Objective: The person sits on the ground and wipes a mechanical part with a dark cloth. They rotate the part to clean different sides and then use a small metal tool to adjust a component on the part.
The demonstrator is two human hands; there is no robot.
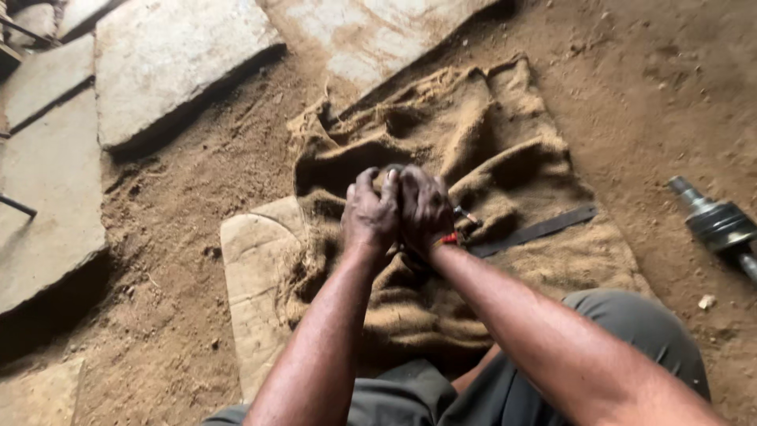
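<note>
My left hand (369, 213) and my right hand (423, 207) are pressed together over a crumpled burlap sack (505, 150), fingers curled round a small dark object that they mostly hide. I cannot tell what the object is. A red band sits on my right wrist. A thin metal tool tip (467, 215) pokes out just right of my right hand. A flat dark metal strip (536, 232) lies on the sack to the right of it.
The sack partly covers a pale wooden board (251, 284) on sandy ground. Flat stone slabs (169, 59) lie at the upper left. A dark drive shaft with a rubber boot (719, 226) lies at the right edge. My knees in grey trousers (631, 331) are below.
</note>
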